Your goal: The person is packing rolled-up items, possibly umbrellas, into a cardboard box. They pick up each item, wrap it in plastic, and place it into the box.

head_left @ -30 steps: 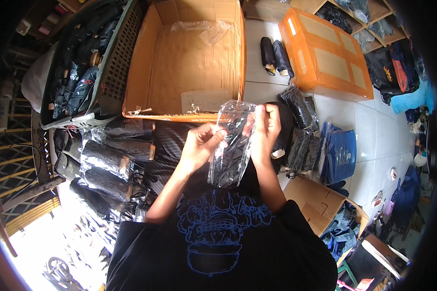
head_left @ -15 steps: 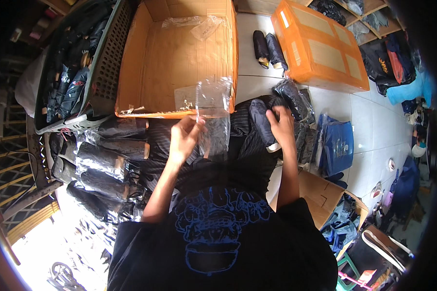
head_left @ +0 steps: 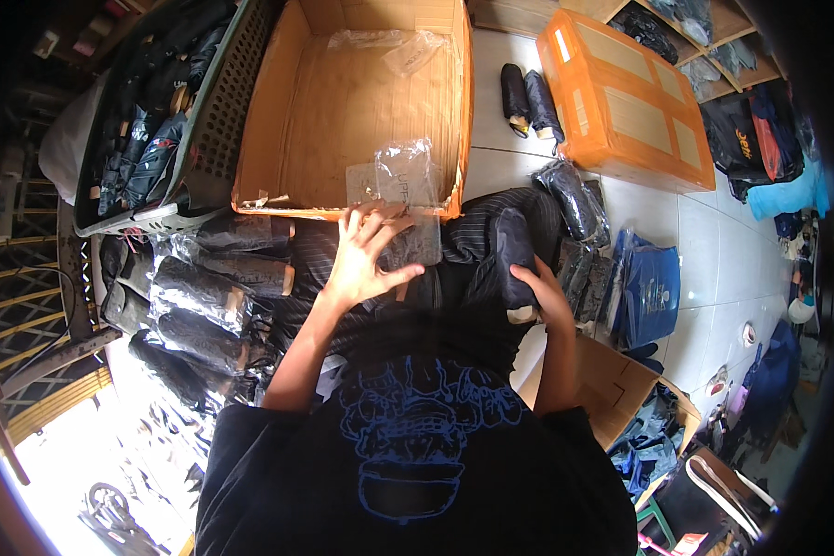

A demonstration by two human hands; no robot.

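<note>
My left hand is spread at the near edge of a large open cardboard box, fingers stretched out and thumb apart. A clear plastic sleeve lies by its fingertips, partly over the box's edge. Above my right thigh, my right hand grips a folded umbrella in a dark cover, with a pale end toward me. The thumb lies across the cover; the other fingers are mostly hidden.
Left of the box stands a dark perforated basket full of umbrellas. Plastic-wrapped umbrellas lie at my left. Two covered umbrellas rest on the tiles beside a taped orange carton. Blue packets lie at right.
My left hand has gone from pinching the clear sleeve to spread fingers beside it. My right hand has moved lower on the umbrella, which now stands more upright in view.
</note>
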